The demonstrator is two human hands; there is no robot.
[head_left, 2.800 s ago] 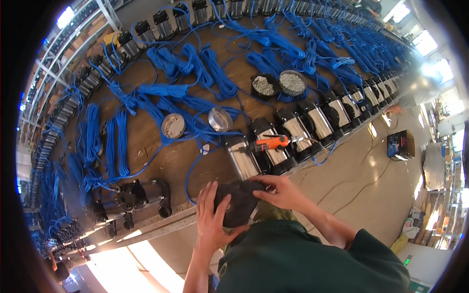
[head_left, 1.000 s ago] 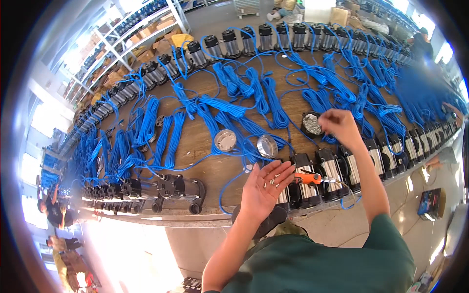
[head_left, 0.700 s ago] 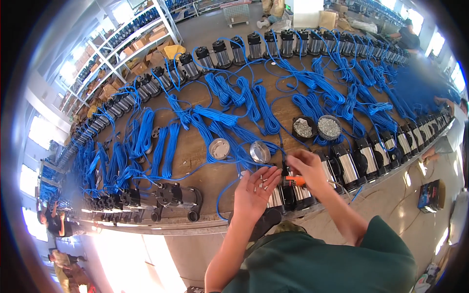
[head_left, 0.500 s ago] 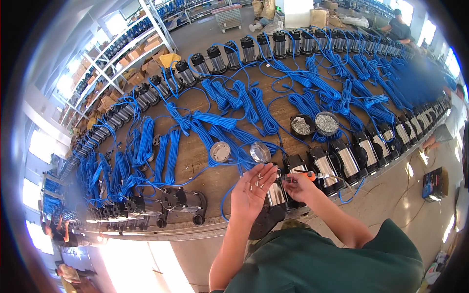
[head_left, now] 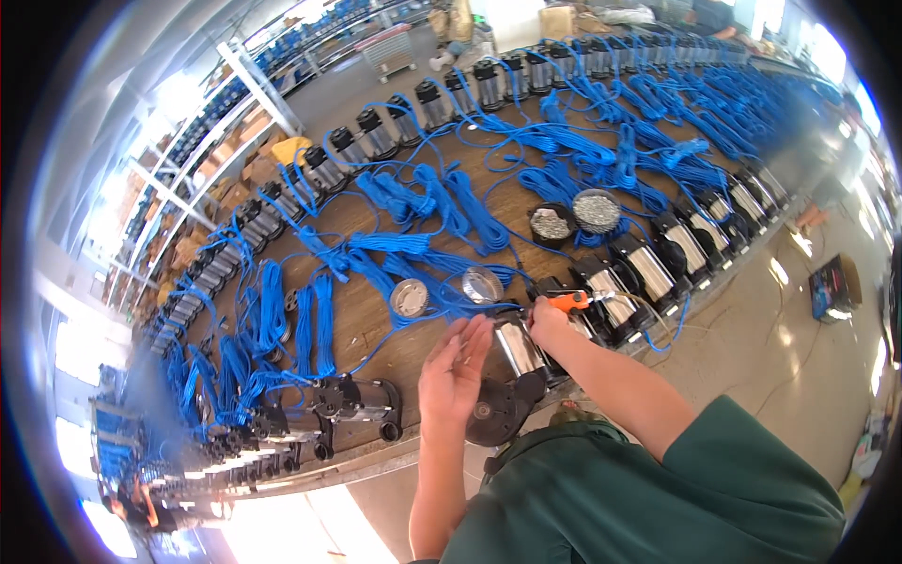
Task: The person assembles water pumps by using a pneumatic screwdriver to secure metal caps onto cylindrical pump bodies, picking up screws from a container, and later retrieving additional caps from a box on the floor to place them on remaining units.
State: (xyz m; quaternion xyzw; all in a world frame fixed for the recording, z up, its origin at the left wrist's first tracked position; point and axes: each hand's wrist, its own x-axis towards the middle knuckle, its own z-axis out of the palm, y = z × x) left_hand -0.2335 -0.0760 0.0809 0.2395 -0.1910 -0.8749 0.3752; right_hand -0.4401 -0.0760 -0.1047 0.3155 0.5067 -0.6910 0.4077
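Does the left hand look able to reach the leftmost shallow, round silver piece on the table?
Probably yes: the left hand is open and close to the silver piece, with nothing tall seeming to stand between them.

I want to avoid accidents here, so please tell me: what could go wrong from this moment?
The hose of the orange tool, at the right hand, may snag on the nearby motors. The black base beside the left hand, near the front of the table, might be knocked if bumped.
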